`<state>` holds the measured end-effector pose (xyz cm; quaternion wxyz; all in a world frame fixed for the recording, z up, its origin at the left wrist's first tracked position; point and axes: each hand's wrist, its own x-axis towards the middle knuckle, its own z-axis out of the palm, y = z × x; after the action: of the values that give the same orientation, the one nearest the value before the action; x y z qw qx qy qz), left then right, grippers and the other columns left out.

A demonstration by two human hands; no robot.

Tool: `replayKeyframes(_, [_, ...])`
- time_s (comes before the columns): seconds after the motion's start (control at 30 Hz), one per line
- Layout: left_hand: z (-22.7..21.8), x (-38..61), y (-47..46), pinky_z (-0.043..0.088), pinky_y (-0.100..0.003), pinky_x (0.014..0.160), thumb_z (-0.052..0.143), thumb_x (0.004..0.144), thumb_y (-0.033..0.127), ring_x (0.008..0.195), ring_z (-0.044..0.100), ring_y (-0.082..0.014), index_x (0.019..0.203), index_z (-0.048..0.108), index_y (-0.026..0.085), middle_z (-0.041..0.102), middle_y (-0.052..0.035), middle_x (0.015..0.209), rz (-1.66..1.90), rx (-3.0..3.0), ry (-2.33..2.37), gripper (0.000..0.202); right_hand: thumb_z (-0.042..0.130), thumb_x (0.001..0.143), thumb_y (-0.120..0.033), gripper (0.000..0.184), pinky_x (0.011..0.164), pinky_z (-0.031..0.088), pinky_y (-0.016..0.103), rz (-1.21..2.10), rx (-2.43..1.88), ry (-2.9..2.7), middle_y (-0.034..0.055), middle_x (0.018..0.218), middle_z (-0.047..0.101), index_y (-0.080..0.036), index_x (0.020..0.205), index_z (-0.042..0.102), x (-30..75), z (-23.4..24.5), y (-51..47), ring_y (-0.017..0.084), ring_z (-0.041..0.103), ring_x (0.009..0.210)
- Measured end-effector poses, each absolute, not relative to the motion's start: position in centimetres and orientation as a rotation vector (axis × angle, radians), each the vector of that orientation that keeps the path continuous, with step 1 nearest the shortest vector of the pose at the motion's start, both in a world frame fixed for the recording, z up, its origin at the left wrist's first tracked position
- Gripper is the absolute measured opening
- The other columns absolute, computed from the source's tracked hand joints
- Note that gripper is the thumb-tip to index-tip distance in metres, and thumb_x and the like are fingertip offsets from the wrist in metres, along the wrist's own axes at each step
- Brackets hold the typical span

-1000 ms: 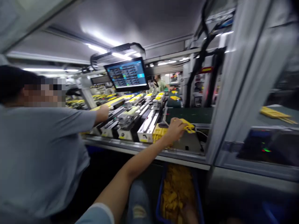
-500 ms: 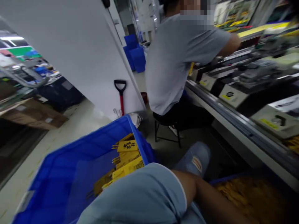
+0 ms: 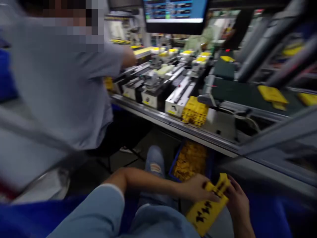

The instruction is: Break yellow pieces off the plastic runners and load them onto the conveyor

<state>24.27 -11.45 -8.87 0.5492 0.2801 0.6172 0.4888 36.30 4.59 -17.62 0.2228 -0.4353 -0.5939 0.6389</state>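
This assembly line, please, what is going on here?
The person's left hand and right hand hold a yellow plastic piece with black characters. A stack of similar pieces sits on the line; a blue crate below holds many more. A co-worker in a grey T-shirt reaches into the machinery.

The left hand and right hand hold a flat yellow plastic piece with black characters between their fingers. Just beyond the fingertips sits a blue plastic crate heaped with small yellow pieces. Farther ahead, a yellow stack rests on a metal-edged assembly line.
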Motion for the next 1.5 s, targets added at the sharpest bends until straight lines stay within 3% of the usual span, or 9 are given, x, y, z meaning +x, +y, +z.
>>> replayKeyframes(0.17, [-14.1, 23.7, -12.8, 0.048, -0.026, 0.065, 0.082, 0.057, 0.040, 0.073, 0.064, -0.0180, 0.094, 0.065, 0.014, 0.070, -0.0049, 0.084, 1.356, 0.263, 1.499, 0.049, 0.089, 0.053, -0.036, 0.049, 0.063, 0.053, 0.025, 1.832, -1.219, -1.083, 0.0038, 0.086, 0.073, -0.016, 0.094, 0.070, 39.2, -17.1, 4.7, 0.016, 0.066, 0.072])
replayKeyframes(0.27, [-15.8, 24.5, -12.5, 0.049, -0.027, 0.064, 0.080, 0.060, 0.045, 0.070, 0.064, -0.0181, 0.091, 0.065, 0.013, 0.071, -0.0066, 0.082, 1.388, 0.173, 1.422, 0.048, 0.089, 0.051, -0.034, 0.038, 0.055, 0.049, 0.022, 1.864, -1.157, -1.007, 0.0005, 0.067, 0.069, -0.016, 0.077, 0.069, 39.2, -15.9, 4.8, 0.012, 0.061, 0.059])
replayKeyframes(0.37, [-16.3, 25.4, -11.9, 0.048, -0.026, 0.062, 0.078, 0.063, 0.048, 0.066, 0.064, -0.0169, 0.086, 0.066, 0.013, 0.070, -0.0062, 0.078, 1.355, 0.123, 1.309, 0.044, 0.090, 0.049, -0.036, 0.038, 0.052, 0.049, 0.023, 1.874, -1.169, -0.981, 0.0013, 0.062, 0.068, -0.015, 0.072, 0.068, 39.5, -15.1, 4.9, 0.014, 0.061, 0.055])
replayKeyframes(0.67, [-15.6, 26.3, -11.5, 0.044, -0.025, 0.062, 0.079, 0.059, 0.052, 0.064, 0.061, -0.0164, 0.078, 0.070, 0.011, 0.070, -0.0058, 0.070, 1.354, -0.006, 1.257, 0.045, 0.087, 0.054, -0.039, 0.040, 0.050, 0.047, 0.023, 2.032, -1.192, -1.353, 0.0044, 0.067, 0.071, -0.015, 0.082, 0.072, 40.3, -13.5, 2.4, 0.013, 0.060, 0.054])
replayKeyframes(0.9, [-14.9, 26.2, -12.0, 0.045, -0.027, 0.066, 0.077, 0.061, 0.054, 0.065, 0.062, -0.0174, 0.081, 0.072, 0.009, 0.070, -0.0071, 0.072, 1.329, -0.003, 1.210, 0.049, 0.083, 0.059, -0.041, 0.035, 0.062, 0.051, 0.027, 2.069, -1.142, -1.574, 0.0045, 0.077, 0.072, -0.016, 0.081, 0.072, 39.2, -13.5, 0.2, 0.016, 0.063, 0.068])
replayKeyframes(1.1, [-15.2, 26.2, -12.1, 0.043, -0.026, 0.065, 0.075, 0.063, 0.053, 0.069, 0.060, -0.0175, 0.084, 0.070, 0.011, 0.069, -0.0064, 0.074, 1.350, 0.012, 1.226, 0.047, 0.074, 0.069, -0.032, 0.019, 0.074, 0.051, 0.036, 1.781, -1.142, -1.985, 0.0050, 0.079, 0.074, -0.018, 0.080, 0.075, 38.8, -13.1, -0.6, 0.022, 0.066, 0.075])
replayKeyframes(1.5, [-15.1, 26.4, -12.7, 0.035, -0.022, 0.057, 0.072, 0.065, 0.058, 0.058, 0.048, -0.0108, 0.075, 0.067, 0.011, 0.059, -0.0013, 0.063, 1.306, 0.106, 1.248, 0.048, 0.065, 0.079, -0.024, 0.012, 0.075, 0.046, 0.030, 1.379, -0.906, -2.455, 0.0044, 0.087, 0.068, -0.023, 0.082, 0.077, 38.5, -12.4, -0.7, 0.019, 0.061, 0.082])
